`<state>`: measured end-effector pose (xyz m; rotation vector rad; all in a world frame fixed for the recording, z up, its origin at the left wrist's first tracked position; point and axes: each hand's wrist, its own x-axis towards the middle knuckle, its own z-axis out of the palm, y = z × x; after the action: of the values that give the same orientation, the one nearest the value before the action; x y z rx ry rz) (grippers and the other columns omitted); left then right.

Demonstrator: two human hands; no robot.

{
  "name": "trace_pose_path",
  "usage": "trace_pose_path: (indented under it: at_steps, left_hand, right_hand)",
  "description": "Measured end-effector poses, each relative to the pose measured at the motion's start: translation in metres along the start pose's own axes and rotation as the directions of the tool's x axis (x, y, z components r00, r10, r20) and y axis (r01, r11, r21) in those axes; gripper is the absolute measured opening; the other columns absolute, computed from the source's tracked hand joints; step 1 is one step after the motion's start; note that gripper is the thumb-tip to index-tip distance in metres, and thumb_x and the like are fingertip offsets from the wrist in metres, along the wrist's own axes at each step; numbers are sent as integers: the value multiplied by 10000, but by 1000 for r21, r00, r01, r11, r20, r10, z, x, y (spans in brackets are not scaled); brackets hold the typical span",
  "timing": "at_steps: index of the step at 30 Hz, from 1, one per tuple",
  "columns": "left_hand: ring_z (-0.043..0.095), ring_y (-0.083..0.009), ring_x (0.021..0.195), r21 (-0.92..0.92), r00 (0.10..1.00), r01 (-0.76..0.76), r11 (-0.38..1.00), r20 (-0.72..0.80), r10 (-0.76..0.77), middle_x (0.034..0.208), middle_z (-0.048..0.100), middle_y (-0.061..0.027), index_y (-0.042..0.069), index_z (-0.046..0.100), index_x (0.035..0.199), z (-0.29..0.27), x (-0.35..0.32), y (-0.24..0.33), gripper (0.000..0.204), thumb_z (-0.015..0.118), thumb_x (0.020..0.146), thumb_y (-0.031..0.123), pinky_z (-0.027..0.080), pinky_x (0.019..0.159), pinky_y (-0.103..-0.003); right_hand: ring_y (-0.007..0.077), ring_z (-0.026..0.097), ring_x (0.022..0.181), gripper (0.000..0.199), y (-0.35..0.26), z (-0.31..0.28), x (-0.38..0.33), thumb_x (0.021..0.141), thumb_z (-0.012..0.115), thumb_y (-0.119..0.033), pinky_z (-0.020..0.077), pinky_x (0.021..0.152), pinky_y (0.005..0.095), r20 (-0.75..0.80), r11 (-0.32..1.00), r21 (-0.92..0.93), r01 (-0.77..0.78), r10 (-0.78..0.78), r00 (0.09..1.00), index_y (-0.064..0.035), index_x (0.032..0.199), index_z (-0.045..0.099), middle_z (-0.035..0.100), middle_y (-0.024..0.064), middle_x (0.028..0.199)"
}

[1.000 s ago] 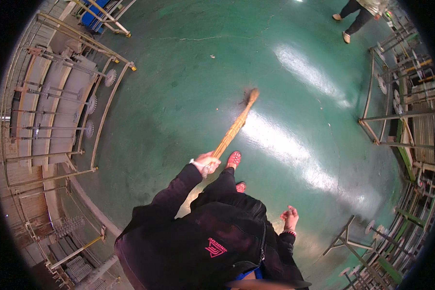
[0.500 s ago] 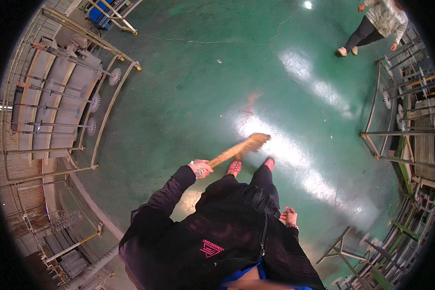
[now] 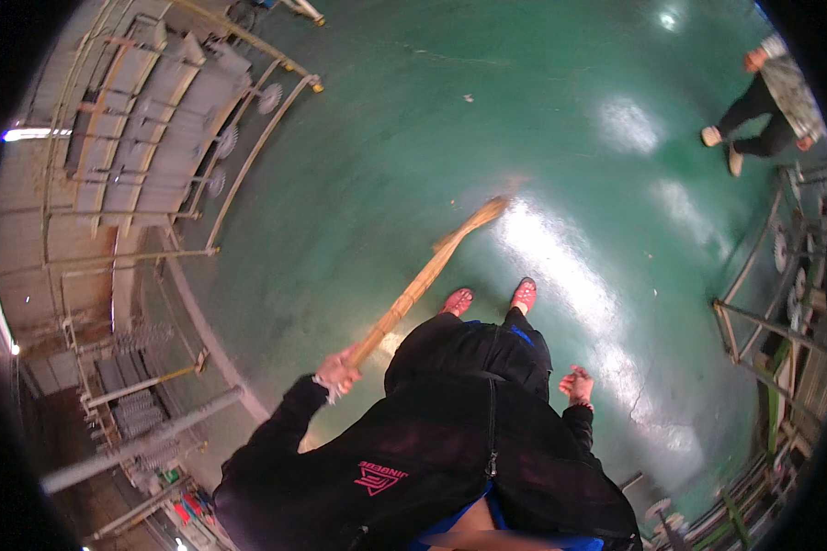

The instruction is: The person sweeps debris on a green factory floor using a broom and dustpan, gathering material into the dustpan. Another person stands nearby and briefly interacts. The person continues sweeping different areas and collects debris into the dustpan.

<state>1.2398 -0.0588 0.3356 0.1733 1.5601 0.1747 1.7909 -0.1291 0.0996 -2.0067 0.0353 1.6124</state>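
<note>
A tan straw broom (image 3: 413, 291) slants forward and right from my left hand (image 3: 338, 369), which is closed round the end of its handle. Its frayed head lies out ahead of my feet, near a reddish patch on the floor. My right hand (image 3: 576, 386) hangs at my right side, away from the broom. Its fingers are loosely bent and apart, with nothing visible in them.
Green floor (image 3: 358, 165) with bright reflections spreads ahead. A metal rack (image 3: 216, 241) with round brush-like discs stands at the left, and another rack (image 3: 753, 317) at the right. At the upper right is another person (image 3: 772, 106).
My left hand has moved left and back. The broom's head has swung forward, away from my feet. My view has shifted, and the other person appears lower and farther right.
</note>
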Motion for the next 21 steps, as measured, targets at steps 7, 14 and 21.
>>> trace_pose_path:
  at_steps: [7,14,21]
  left_hand:
    - [485,-155,414,189,936,11,982,-347,56,564,491,-52,61,444,1022,53,13,-132,382,552,657,39,404,340,-299]
    - [386,-128,318,-840,932,-361,405,-335,137,409,367,-10,88,435,532,-19,151,-126,272,489,775,200,305,278,-243]
    - [368,-146,310,-612,994,25,791,100,46,409,420,-31,84,430,472,56,285,-50,383,526,783,285,236,293,-268]
  right_hand:
    - [163,518,471,260,-63,-18,31,808,339,-59,459,424,282,45,993,-107,-45,50,998,-86,1004,507,523,62,624]
    - [174,522,456,248,-91,-41,21,790,378,-60,456,406,300,94,943,-332,-36,71,993,-94,994,515,534,77,615]
    - [177,526,475,251,-126,-96,-10,792,386,-76,459,426,291,-39,915,-403,1,-19,999,-79,1011,509,536,83,637]
